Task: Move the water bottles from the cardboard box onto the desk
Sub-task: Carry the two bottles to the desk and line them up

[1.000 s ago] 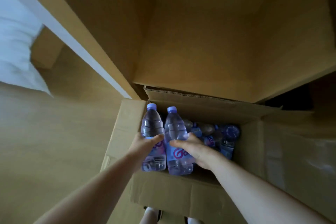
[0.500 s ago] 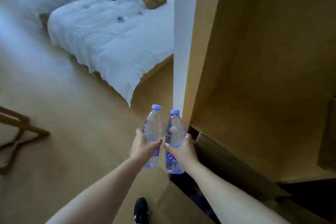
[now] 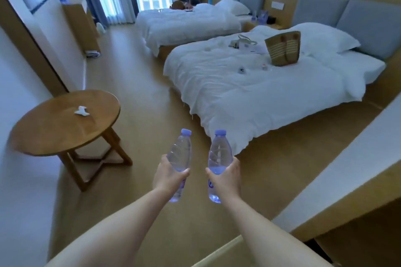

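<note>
My left hand (image 3: 168,176) grips a clear water bottle (image 3: 180,154) with a purple cap, held upright and tilted slightly right, above the wooden floor. My right hand (image 3: 226,176) grips a second clear water bottle (image 3: 219,154) with a purple cap, upright beside the first. The two bottles stand apart, a hand's width between them. A strip of the cardboard box (image 3: 219,251) shows at the bottom edge. A white-topped wooden surface (image 3: 338,180) runs along the right side.
A round wooden table (image 3: 54,123) with a crumpled white tissue (image 3: 82,110) stands at the left. Two white beds fill the right and back; the near bed (image 3: 249,84) carries a woven bag (image 3: 283,49) and small items. Open wooden floor lies ahead.
Both hands lifted the two bottles out of the box. My view swung up and left from the box to the room, and the bottles have moved slightly apart.
</note>
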`<state>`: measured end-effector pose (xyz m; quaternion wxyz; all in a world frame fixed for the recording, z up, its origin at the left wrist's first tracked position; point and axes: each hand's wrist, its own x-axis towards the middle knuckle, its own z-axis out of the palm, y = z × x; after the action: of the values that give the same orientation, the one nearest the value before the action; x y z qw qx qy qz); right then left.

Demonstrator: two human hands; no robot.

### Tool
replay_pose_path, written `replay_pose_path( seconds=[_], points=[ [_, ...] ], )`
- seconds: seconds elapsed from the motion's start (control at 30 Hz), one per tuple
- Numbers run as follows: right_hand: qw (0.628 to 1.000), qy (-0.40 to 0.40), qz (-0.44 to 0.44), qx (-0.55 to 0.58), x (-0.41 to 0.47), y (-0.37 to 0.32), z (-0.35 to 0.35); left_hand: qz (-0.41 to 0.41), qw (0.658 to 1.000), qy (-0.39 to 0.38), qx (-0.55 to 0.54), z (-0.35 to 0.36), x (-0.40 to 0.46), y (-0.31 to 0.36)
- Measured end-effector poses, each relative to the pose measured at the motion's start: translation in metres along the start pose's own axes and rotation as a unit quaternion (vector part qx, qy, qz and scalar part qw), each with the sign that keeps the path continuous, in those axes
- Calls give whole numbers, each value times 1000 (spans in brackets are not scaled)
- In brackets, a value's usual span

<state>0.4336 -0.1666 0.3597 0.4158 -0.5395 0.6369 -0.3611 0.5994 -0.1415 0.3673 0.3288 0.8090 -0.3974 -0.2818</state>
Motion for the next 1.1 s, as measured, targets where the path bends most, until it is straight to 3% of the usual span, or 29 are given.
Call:
replay_pose_path(
  seconds=[0.27, 0.5, 0.7, 1.1],
  points=[
    [999, -28, -31, 19, 74, -101, 106, -22, 997, 75, -22, -102, 124, 4],
    [996, -45, -77, -16, 161, -148, 175, -31, 993, 93, -65, -115, 227, 21],
    [993, -68, -93, -34, 291, -187, 240, -57, 978, 134, -151, -111, 351, 55],
    [971, -147, -171, -79, 530, -317, 362, -103, 964, 180, -166, -154, 605, 120]
  ],
)
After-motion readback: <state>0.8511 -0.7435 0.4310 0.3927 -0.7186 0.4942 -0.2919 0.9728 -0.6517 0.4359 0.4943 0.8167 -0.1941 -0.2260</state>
